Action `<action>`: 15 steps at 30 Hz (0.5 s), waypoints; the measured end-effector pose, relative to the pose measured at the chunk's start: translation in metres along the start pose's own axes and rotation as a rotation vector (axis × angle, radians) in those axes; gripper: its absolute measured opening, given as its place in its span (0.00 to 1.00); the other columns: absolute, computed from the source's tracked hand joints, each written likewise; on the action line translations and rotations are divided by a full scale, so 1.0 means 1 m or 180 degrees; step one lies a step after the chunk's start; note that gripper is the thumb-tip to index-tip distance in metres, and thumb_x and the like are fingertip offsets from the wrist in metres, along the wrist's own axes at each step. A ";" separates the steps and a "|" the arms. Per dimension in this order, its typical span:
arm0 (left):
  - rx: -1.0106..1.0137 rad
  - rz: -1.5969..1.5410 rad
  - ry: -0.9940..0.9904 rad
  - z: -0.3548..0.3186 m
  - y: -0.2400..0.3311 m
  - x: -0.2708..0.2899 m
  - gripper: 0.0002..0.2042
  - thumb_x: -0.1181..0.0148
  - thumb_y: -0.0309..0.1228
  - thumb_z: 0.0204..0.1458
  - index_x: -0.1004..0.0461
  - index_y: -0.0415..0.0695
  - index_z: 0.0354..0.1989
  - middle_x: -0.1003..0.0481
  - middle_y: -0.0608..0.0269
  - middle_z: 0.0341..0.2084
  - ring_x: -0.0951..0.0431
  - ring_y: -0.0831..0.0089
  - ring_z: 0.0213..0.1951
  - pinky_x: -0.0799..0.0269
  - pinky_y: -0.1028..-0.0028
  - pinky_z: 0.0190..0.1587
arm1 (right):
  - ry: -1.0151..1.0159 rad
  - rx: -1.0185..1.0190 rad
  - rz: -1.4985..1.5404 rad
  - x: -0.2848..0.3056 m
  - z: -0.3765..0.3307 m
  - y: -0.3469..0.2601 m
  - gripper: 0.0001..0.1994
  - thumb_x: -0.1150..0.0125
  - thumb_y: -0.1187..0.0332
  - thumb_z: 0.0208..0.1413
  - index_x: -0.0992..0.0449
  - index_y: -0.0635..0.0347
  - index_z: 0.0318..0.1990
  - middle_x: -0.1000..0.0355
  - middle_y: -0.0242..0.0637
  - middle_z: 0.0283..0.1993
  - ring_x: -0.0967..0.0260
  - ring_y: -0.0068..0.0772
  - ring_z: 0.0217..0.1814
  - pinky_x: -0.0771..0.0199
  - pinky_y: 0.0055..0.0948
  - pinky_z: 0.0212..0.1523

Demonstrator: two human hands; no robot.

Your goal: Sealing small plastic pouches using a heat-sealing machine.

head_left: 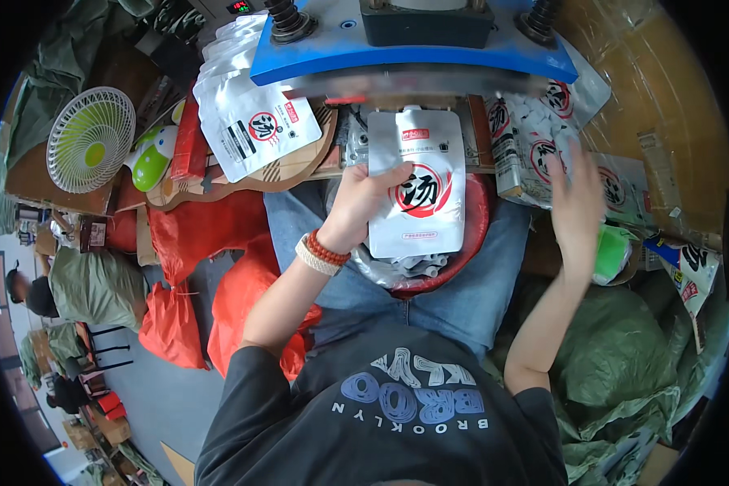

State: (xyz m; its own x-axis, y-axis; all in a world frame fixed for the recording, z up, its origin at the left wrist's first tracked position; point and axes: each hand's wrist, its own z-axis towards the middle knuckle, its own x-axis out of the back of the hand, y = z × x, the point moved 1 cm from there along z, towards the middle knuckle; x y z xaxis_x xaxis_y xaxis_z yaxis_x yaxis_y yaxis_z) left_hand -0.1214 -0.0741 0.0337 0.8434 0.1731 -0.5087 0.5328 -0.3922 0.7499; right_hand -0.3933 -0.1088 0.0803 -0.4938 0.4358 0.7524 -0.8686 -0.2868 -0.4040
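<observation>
My left hand pinches the left edge of a flat silver pouch with a red and black round print, thumb on its face. The pouch stands under the front of a blue-plated press, above a red tub between my knees with small pale pieces inside. On the right, my right hand, slightly blurred, has its fingers stretched out and holds nothing I can see. It is over a heap of similar printed pouches. A fanned stack of silver pouches lies left of the press.
The wooden bench board curves in front of the press. A green and white fan stands at far left. Red sacks hang and lie by my left leg; a large green sack lies at right. Another person is in the left background.
</observation>
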 end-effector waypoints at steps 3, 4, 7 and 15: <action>-0.0193 0.0149 0.0126 0.006 -0.008 0.006 0.09 0.40 0.25 0.56 0.24 0.35 0.43 0.20 0.59 0.37 0.19 0.74 0.36 0.22 0.74 0.38 | -0.0736 -0.0035 -0.1383 -0.042 -0.006 0.028 0.19 0.53 0.60 0.65 0.28 0.66 0.53 0.30 0.48 0.54 0.35 0.53 0.58 0.38 0.39 0.59; -0.0159 0.0329 0.0309 0.000 -0.006 0.007 0.10 0.39 0.27 0.56 0.24 0.34 0.42 0.20 0.60 0.36 0.19 0.75 0.36 0.23 0.75 0.41 | -0.1322 -0.0294 -0.0817 -0.031 -0.007 0.022 0.20 0.53 0.59 0.65 0.29 0.66 0.54 0.31 0.50 0.55 0.36 0.54 0.59 0.39 0.40 0.59; -0.1010 0.1809 0.0574 -0.003 0.022 0.037 0.26 0.35 0.35 0.53 0.34 0.35 0.57 0.28 0.51 0.53 0.24 0.67 0.49 0.31 0.71 0.52 | -0.1885 -0.0399 0.0248 -0.024 -0.019 0.039 0.21 0.50 0.58 0.63 0.30 0.67 0.55 0.33 0.51 0.56 0.38 0.57 0.59 0.40 0.42 0.59; -0.2976 0.6301 0.1219 -0.020 0.008 0.145 0.32 0.35 0.36 0.48 0.35 0.48 0.63 0.33 0.53 0.60 0.33 0.51 0.61 0.35 0.58 0.59 | -0.0998 0.0191 -0.0817 -0.093 0.026 0.033 0.17 0.52 0.74 0.54 0.30 0.63 0.53 0.30 0.58 0.50 0.31 0.60 0.49 0.30 0.48 0.47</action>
State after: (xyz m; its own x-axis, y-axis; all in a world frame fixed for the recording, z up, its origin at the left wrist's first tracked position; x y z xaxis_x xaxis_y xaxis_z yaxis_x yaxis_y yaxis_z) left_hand 0.0066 -0.0340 -0.0260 0.0950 0.3798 0.9202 -0.9871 0.1557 0.0377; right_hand -0.3749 -0.1809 0.0100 -0.2173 0.2211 0.9507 -0.9536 -0.2559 -0.1585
